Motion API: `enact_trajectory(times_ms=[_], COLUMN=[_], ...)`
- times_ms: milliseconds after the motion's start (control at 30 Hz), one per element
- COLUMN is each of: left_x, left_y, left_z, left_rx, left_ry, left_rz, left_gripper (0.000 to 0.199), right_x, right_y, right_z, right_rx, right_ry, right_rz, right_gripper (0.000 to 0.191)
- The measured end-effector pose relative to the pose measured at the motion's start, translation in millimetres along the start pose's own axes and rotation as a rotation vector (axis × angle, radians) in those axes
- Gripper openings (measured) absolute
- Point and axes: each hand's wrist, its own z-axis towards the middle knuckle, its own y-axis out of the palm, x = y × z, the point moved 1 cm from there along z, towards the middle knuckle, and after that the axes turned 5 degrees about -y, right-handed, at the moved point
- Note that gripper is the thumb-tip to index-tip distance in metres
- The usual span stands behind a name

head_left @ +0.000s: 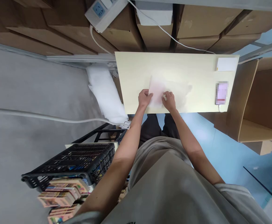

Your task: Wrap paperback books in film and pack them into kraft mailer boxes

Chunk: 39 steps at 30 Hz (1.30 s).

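Observation:
A flat, pale pink item (156, 91) lies under or inside a translucent white wrapping sheet (176, 91) on the cream tabletop (196, 74). The sheet spreads out flat to the right of the pink part. My left hand (145, 98) is closed on the left edge, thumb on top. At the right edge of the pink part, my right hand (169, 101) has its fingers curled and pinched on the sheet. Whether the pink item is a book or a packet cannot be made out through the sheet.
A white box (226, 64) and a phone (221, 92) on a cable lie at the table's right end. White sheeting (108, 93) hangs at the left. Around stand an open cardboard box (248, 102), a black crate (80, 161), books (61, 196) and a power strip (103, 14).

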Motion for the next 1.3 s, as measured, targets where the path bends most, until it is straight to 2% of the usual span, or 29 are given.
enact_trajectory(times_ms=[100,200,267,367,467,567,633,733,833,933,1000,1167,1300], left_x=[11.1,25.0,33.7,43.7,48.9,48.0,43.9,34.6,26.1,23.9,26.8,42.8,51.2], left_y=[-2.2,7.7,22.7,53.7,84.5,101.7,102.3,92.0,82.9,81.4,81.8,84.6,104.9], left_z=[-21.0,-51.8,-71.1,-89.4,-91.7,-82.8,-74.9,-64.8,-57.9,-54.2,-55.4,-78.9,-106.4], left_rx=[0.025,0.066,0.062,-0.003,-0.095,-0.166,-0.162,-0.059,0.025,0.041,0.056,0.034,-0.161], left_ry=[0.094,0.24,0.309,0.349,0.373,0.387,0.383,0.345,0.222,0.067,0.012,0.108,0.216], left_rz=[0.05,0.102,0.105,0.081,0.087,0.143,0.189,0.214,0.185,0.133,0.102,0.039,-0.095], left_gripper=[0.022,0.022,0.023,0.02,0.021,0.028,0.033,0.036,0.031,0.022,0.018,0.014,0.012], right_x=[0.1,1.0,2.0,6.4,16.7,30.4,39.0,48.4,52.3,53.2,53.5,50.8,43.0], right_y=[-8.5,-24.1,-36.1,-51.7,-61.6,-67.2,-70.4,-73.8,-71.4,-64.5,-60.1,-60.4,-82.4], right_z=[-0.2,-7.4,-15.6,-27.4,-33.2,-33.6,-33.5,-35.6,-39.2,-41.7,-42.3,-45.4,-57.6], right_rx=[-0.025,-0.012,0.007,0.042,0.095,0.105,0.092,0.094,0.054,0.016,0.017,0.027,0.073], right_ry=[0.019,0.058,0.064,0.069,0.125,0.195,0.228,0.241,0.229,0.228,0.226,0.194,0.148], right_rz=[0.054,0.164,0.251,0.345,0.331,0.276,0.219,0.143,0.159,0.167,0.163,0.185,0.319], right_gripper=[0.027,0.036,0.042,0.048,0.046,0.041,0.04,0.039,0.036,0.033,0.034,0.045,0.059])
